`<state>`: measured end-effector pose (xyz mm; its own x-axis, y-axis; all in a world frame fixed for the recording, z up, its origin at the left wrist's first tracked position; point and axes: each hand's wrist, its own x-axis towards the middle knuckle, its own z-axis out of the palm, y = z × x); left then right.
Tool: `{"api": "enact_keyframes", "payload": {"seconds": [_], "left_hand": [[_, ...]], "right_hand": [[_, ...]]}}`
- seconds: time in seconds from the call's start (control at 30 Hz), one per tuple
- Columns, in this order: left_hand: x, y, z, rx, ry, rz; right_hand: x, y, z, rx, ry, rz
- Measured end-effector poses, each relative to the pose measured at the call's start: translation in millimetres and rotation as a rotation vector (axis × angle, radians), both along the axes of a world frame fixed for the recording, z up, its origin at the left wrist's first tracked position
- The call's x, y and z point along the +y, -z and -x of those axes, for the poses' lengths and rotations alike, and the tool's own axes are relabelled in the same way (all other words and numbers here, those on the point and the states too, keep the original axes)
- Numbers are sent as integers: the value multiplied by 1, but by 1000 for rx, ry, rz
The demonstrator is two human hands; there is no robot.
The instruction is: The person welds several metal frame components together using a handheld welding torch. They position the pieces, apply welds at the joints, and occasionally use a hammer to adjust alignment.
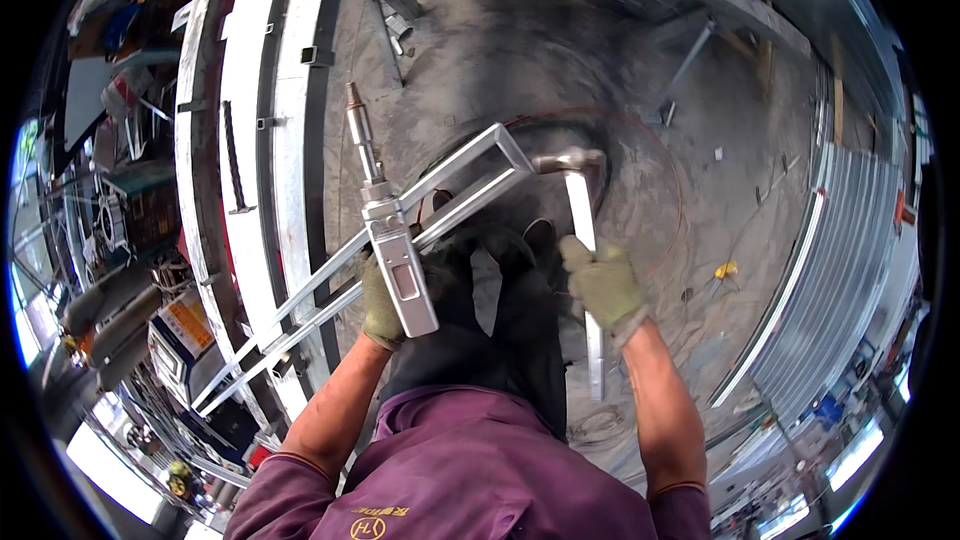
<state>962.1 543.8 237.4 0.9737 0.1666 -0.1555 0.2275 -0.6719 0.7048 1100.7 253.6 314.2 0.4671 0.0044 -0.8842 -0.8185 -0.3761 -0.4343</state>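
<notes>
Your left hand (380, 305), in a green work glove, has its fingers wrapped shut around the grey handheld welding torch (398, 260), nozzle aimed up toward 11 o'clock, body resting across the rectangular steel tube frame (470, 175) at centre of view. The torch sits against the frame rail, probably so the tip stays steady near a joint, though the tip itself points past the frame and no contact shows. Your right hand (605, 285), gloved too, is closed on the handle of a hammer (572, 162), with the head at 12 o'clock of that hand, touching or just beside the frame's far corner; can't tell which. The frame runs from that corner down to 8 o'clock, its lower end lost among galvanised beams (290, 120) on the left. Your dark trousers and shoes hide the floor below the frame. At 3 o'clock corrugated metal sheets (840, 240) lie stacked; at 9 o'clock the clutter of machines is too warped to make out.
</notes>
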Motion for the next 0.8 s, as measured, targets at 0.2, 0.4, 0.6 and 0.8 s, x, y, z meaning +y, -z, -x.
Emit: {"api": "enact_keyframes", "payload": {"seconds": [0.2, 0.4, 0.6, 0.8], "left_hand": [[1, -1, 6, 144, -143, 146], [-4, -22, -1, 216, -210, 203], [6, -18, 6, 292, -240, 202], [4, -21, 1, 189, -294, 216]], "right_hand": [[-46, 10, -6, -147, 287, -38], [-63, 24, 3, -79, 393, -147], [-42, 73, 11, -204, 171, -122], [-55, 82, -15, -265, -76, -107]]}}
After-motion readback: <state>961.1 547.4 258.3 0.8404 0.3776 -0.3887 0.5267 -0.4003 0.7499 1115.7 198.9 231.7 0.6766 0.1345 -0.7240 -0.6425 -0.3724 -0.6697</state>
